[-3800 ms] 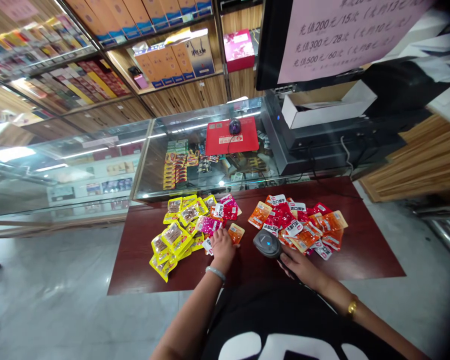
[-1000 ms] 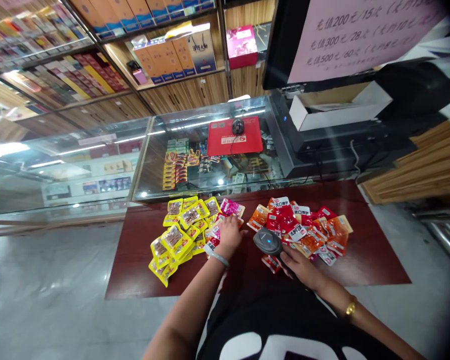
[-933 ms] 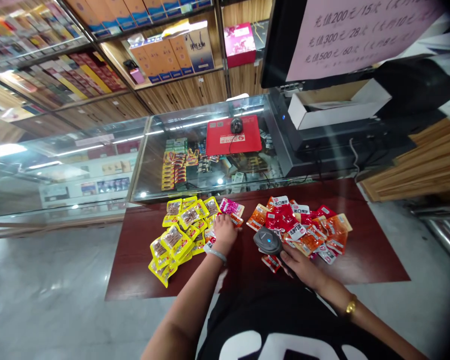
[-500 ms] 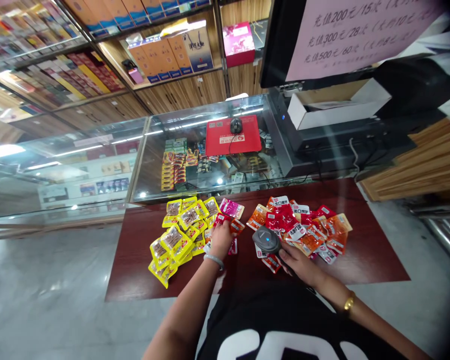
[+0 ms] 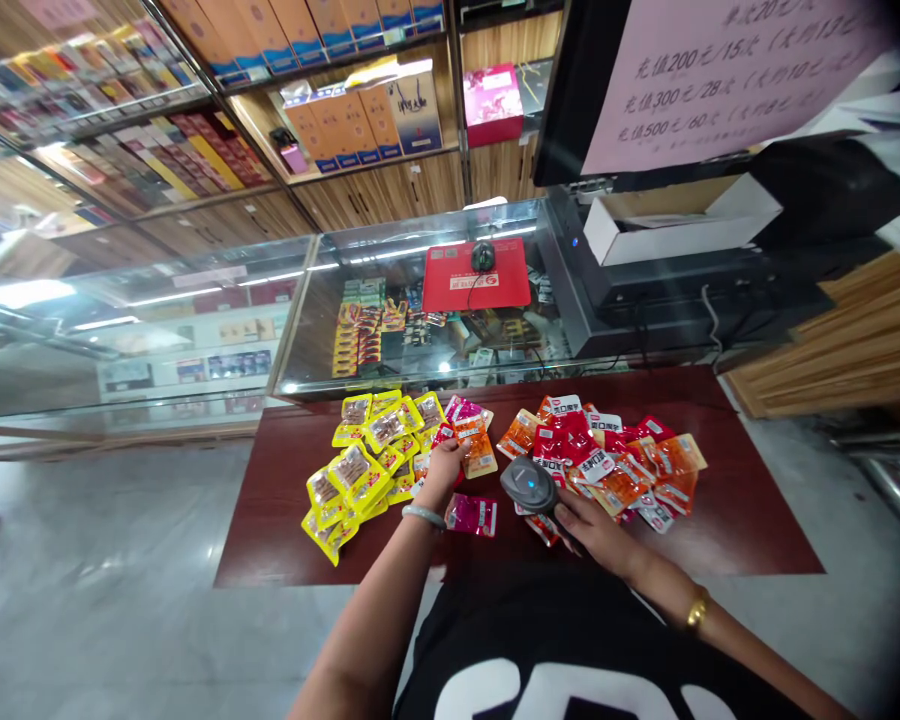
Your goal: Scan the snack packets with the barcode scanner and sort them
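My right hand (image 5: 596, 532) is wrapped round a dark grey handheld barcode scanner (image 5: 529, 485) with a small blue light, held over the near left side of a heap of red, orange and white snack packets (image 5: 570, 445). My left hand (image 5: 444, 470) pinches at a small snack packet between the two heaps; an orange packet (image 5: 480, 452) lies against its fingertips, and a red one shows behind them. A magenta packet (image 5: 474, 515) lies beside my left wrist. Left of that hand, several yellow snack packets (image 5: 352, 470) are piled loosely.
The packets lie on a dark red-brown tabletop (image 5: 270, 540). Behind it stands a glass display counter (image 5: 307, 330) with a red mat (image 5: 439, 285) and a mouse (image 5: 483, 257). A monitor with a pink price sheet (image 5: 690, 90) and an open white box (image 5: 671, 235) stand at the right.
The orange packet at my left fingertips shows more fully. The magenta packet, partly hidden before, now lies in view beside my wrist. The scanner has shifted slightly left; the view has tilted a little.
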Demonstrator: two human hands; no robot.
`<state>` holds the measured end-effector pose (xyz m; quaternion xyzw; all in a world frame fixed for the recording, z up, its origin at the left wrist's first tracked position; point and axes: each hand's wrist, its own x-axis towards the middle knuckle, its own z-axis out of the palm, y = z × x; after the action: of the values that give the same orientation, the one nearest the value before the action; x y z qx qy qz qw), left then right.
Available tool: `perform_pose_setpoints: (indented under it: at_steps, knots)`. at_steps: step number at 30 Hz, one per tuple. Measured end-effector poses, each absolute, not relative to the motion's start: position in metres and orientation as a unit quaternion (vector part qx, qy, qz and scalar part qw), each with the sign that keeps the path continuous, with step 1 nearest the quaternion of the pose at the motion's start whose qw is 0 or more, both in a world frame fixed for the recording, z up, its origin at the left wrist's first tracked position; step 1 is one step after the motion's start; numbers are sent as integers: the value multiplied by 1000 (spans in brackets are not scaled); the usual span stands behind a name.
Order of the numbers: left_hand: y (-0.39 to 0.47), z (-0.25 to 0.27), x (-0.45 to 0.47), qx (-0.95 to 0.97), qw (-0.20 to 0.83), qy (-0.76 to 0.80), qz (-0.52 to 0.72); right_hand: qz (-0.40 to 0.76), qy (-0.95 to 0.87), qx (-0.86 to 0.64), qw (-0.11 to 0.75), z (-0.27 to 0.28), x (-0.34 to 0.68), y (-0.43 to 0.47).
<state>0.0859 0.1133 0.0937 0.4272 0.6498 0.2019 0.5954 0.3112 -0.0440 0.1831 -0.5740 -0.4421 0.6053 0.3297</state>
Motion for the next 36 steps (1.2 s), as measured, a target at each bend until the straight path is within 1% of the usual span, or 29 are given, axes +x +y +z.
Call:
perform_pose_setpoints:
  at_steps: [6, 11, 14, 16, 17, 19, 22, 25, 27, 29, 32, 36]
  knots:
    - [108, 93, 88, 427, 625, 612, 228, 610, -436, -572, 332, 186, 312, -50]
    - [103, 94, 100, 378, 684, 580, 229, 606, -435, -581, 326, 183, 313, -55]
    - [101, 93, 125, 424, 724, 507, 195, 599, -437, -591, 319, 179, 313, -56]
    - [104, 91, 142, 479, 732, 458, 161, 597, -435, -595, 316, 177, 313, -56]
    - [107, 90, 148, 508, 716, 454, 149, 597, -433, -597, 315, 176, 313, -56]
    - [117, 89, 151, 571, 642, 494, 132, 595, -429, -602, 316, 176, 313, -54]
    - [139, 91, 139, 685, 456, 563, 82, 584, -430, -605, 329, 175, 314, -48]
    - [164, 94, 122, 774, 259, 578, 21, 583, -426, -605, 336, 174, 314, -40]
    - [179, 96, 114, 794, 176, 581, -20, 590, -416, -606, 334, 172, 314, -35]
    - [192, 97, 112, 798, 140, 583, -59, 598, -407, -606, 330, 170, 314, -30]
    - [204, 98, 113, 808, 126, 568, -97, 606, -400, -606, 325, 165, 315, -24]
    - [201, 100, 115, 832, 141, 523, -118, 610, -390, -610, 323, 159, 316, -19]
